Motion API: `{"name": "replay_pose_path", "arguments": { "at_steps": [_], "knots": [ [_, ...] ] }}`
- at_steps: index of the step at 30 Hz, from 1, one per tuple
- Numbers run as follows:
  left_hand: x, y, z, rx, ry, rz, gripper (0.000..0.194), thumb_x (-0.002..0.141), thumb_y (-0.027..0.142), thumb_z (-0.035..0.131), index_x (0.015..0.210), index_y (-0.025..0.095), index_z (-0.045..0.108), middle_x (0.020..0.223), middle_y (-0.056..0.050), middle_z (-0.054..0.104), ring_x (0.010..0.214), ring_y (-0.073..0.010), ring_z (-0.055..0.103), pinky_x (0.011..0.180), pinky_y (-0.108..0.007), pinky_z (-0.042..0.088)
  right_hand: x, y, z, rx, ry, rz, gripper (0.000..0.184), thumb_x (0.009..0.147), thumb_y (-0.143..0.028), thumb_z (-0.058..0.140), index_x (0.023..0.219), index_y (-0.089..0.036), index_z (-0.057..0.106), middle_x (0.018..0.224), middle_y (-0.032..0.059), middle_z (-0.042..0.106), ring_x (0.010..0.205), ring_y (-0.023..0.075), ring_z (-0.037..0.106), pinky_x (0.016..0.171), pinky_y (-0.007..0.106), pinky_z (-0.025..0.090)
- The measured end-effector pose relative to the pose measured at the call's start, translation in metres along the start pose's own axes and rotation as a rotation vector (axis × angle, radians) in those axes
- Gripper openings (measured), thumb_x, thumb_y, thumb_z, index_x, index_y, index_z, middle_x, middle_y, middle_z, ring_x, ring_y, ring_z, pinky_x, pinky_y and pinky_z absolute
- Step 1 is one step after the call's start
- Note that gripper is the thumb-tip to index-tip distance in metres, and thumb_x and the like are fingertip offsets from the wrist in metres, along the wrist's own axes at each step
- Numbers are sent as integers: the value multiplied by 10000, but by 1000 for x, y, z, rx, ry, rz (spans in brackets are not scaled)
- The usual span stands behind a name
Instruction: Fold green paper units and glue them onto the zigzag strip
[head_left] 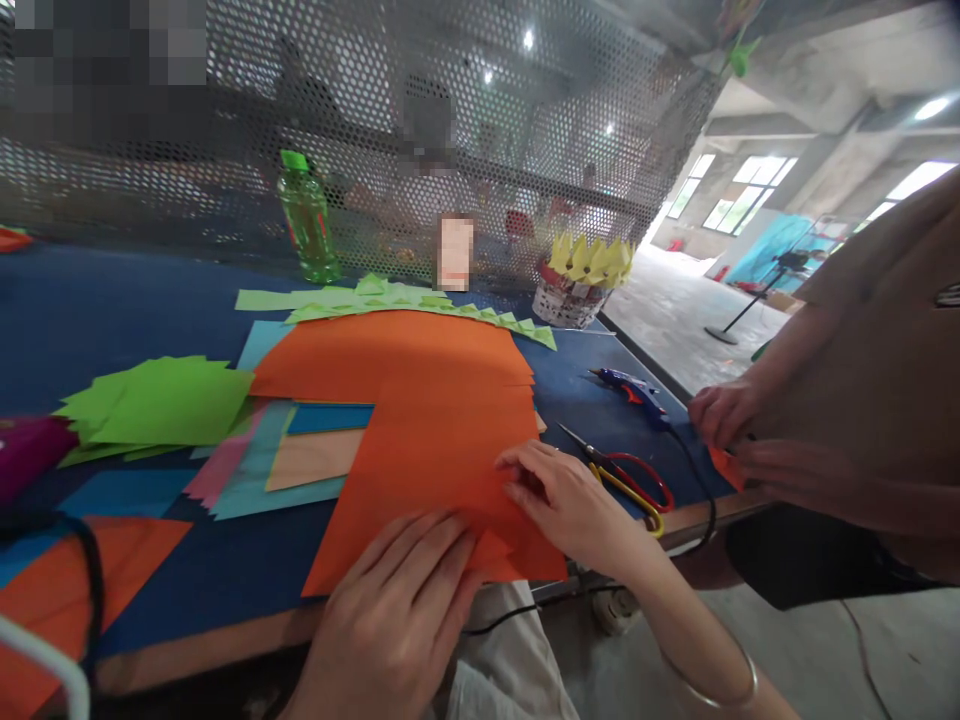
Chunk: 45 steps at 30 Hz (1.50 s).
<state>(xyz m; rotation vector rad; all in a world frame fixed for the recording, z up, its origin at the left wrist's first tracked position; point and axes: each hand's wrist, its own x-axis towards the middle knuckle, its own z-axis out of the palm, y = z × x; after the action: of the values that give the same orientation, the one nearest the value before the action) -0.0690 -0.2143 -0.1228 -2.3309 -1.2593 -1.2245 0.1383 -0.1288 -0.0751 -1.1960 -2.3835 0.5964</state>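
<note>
A large sheet of orange paper point(420, 450) lies over the stack in front of me and reaches the table's front edge. My left hand point(405, 600) rests low on it, its fingers and thumb closed around a small folded piece of orange paper point(493, 550). Part of that piece is hidden under the fingers. My right hand point(559, 500) hovers or rests just right of it, fingers curled, with a gap between thumb and fingertips and nothing visible in them. Scissors point(634, 482) with red and yellow handles lie beyond my right wrist.
Light green folded strips point(360, 297), green sheets point(161, 400) and a green bottle point(306, 220) stand or lie on the blue table. A glue gun point(634, 390) and a basket with yellow paper points point(577, 285) are rightward. A co-worker's hands point(739, 425) hold orange paper.
</note>
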Motion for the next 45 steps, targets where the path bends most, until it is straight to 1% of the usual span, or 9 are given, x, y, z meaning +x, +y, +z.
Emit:
{"name": "replay_pose_path", "arguments": {
  "at_steps": [5,14,22,25,29,34,38,42,45],
  "knots": [
    [-4,-6,-4,66,-24,-125,265,970,224,595,1201,104,646,1182,-103,720,1070,-247,653,969,-394,454,-3,1,0,72,20,-11,132,977,-136,543,966,-220,645,914,0,668,855,148,626,768,276,446],
    [5,-12,2,97,-183,-265,402,960,362,588,1298,151,537,1156,-108,672,1021,-292,623,874,-456,494,-5,1,3,182,61,-19,132,956,-137,564,933,-220,665,914,-1,695,854,144,638,781,258,466],
    [17,-12,-2,-51,-215,-347,135,974,282,519,1044,216,613,1005,-49,665,907,-240,625,826,-415,488,-8,2,7,235,98,36,104,962,-192,556,937,-216,655,870,-13,697,770,132,628,710,238,466],
    [20,-13,-5,-125,-214,-398,129,975,267,492,924,224,602,949,-33,677,870,-223,639,790,-386,499,-10,1,5,243,74,33,86,952,-186,580,920,-221,652,863,-22,692,775,128,626,722,234,466],
    [21,-17,-6,-139,-240,-458,139,986,275,471,939,236,596,884,-18,698,799,-198,658,726,-336,505,-10,-5,1,252,34,8,11,925,-230,661,936,-228,662,935,-8,696,883,147,637,817,256,475],
    [26,-19,-4,-140,-325,-393,186,990,206,428,974,230,612,884,-18,705,824,-209,661,776,-365,496,-3,-15,1,315,35,-16,146,924,-262,693,1070,-267,696,1027,-17,729,957,141,659,872,249,481],
    [34,-19,-3,-130,-378,-369,180,954,152,473,935,223,637,857,-4,694,824,-226,641,786,-395,485,3,-15,10,261,38,-47,111,896,-170,714,941,-272,719,905,-69,740,877,108,656,824,215,463],
    [30,-15,1,-1,-288,-366,222,950,145,486,1107,159,642,1043,-87,691,948,-282,617,863,-465,451,3,-9,18,202,85,-6,109,894,-137,679,893,-244,698,838,-55,717,789,118,633,753,243,443],
    [16,-11,3,121,-193,-186,315,988,124,406,1182,119,655,1151,-105,693,1012,-259,611,980,-457,400,1,-5,19,164,103,5,108,884,-122,662,867,-228,676,801,-42,696,766,132,615,736,264,429]
  ]
}}
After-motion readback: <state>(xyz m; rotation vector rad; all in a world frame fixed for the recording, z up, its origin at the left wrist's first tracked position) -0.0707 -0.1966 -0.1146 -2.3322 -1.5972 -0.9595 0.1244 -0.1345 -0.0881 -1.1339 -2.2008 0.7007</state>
